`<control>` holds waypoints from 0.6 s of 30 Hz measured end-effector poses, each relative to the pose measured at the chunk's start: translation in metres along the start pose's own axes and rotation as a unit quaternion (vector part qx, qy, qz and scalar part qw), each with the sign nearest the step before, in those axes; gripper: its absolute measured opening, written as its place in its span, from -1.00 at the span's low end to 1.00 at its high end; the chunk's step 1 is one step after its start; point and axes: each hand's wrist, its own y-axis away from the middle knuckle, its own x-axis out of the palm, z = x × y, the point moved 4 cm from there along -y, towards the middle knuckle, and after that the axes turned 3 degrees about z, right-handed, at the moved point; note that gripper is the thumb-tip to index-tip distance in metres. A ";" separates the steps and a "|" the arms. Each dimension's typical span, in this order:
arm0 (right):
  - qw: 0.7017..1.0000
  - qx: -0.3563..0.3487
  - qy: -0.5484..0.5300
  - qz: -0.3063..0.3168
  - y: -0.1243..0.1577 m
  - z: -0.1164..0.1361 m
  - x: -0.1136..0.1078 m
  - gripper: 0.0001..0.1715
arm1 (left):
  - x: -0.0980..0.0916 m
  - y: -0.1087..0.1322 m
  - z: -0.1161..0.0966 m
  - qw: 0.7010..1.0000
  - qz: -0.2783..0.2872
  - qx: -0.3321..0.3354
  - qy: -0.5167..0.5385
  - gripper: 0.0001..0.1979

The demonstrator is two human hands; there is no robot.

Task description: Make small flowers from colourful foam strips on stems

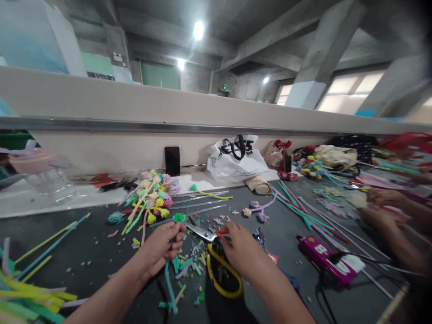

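My left hand (162, 245) is closed around the stem of a small green flower (179, 218), which stands up above my thumb and fingertips. A blue fuzzy stem (169, 285) hangs below that hand. My right hand (241, 249) grips a pair of scissors (201, 232) by a red part of the handle, while its large yellow loop (225, 283) hangs lower. The blades point left and lie close to the green flower; I cannot tell whether they touch it. Cut scraps (194, 265) in green, purple and yellow litter the table between and below my hands.
A pile of fuzzy flowers (155, 193) lies behind my left hand. Beyond are a black phone (172, 161) and a white bag (232, 162). At right sit a purple corded device (329, 258), long stems (300, 207) and another person's hands (384, 209). Colourful strips (30, 292) fill the left corner.
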 end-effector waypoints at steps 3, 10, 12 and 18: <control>0.997 0.011 0.045 0.059 0.006 -0.001 0.011 -0.62 | 0.002 0.002 -0.003 1.000 -0.002 -0.007 -0.029 -0.76; 0.995 -0.047 0.010 0.083 0.004 0.002 0.026 -0.22 | -0.003 0.004 -0.014 0.999 -0.006 0.018 -0.026 -0.76; 0.994 -0.050 -0.037 0.091 0.003 -0.001 0.022 -0.19 | -0.005 0.004 -0.016 0.999 -0.006 0.025 -0.019 -0.75; 0.919 -0.033 -0.374 0.123 0.016 -0.006 0.009 -0.25 | -0.013 0.001 -0.032 0.990 -0.026 0.116 0.078 -0.81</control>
